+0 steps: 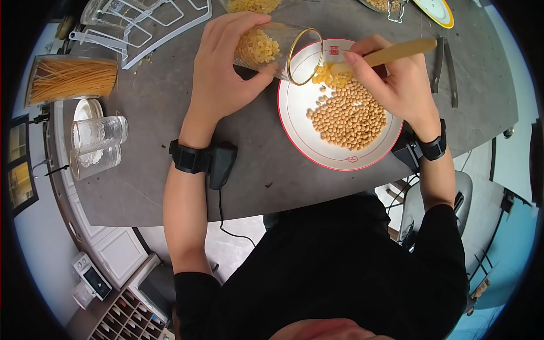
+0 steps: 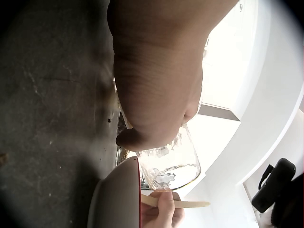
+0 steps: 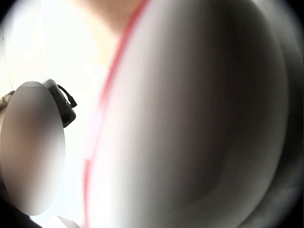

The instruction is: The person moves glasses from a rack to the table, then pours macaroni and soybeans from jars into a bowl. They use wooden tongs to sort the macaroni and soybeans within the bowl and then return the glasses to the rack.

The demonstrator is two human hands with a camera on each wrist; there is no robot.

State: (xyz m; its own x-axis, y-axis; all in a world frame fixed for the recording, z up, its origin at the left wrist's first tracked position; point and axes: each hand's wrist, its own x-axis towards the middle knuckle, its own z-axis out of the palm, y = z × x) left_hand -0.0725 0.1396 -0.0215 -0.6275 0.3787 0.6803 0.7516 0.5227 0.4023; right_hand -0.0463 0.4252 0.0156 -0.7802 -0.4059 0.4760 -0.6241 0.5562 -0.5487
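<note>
My left hand [image 1: 226, 71] grips a gold-rimmed glass [image 1: 286, 50] tipped on its side, its mouth over the edge of a white bowl [image 1: 293, 122] with a red rim. Small yellow pasta pieces [image 1: 258, 46] lie inside the glass. Tan beans [image 1: 351, 120] cover much of the bowl's floor, with yellow pieces [image 1: 333, 76] gathered at their far side. Between thumb and fingers, my right hand [image 1: 399, 85] holds a wooden spoon [image 1: 402, 52] by its handle; its lower end reaches into the yellow pieces. In the right wrist view the bowl's outer wall [image 3: 199, 104] hides that hand.
Left of the bowl are a white wire rack [image 1: 150, 42], a container of spaghetti [image 1: 73, 80] and clear glasses [image 1: 99, 147]. Dark tongs [image 1: 445, 71] lie to the right. A yellow-edged plate [image 1: 436, 11] and a clip-lid jar [image 1: 391, 5] stand at the back.
</note>
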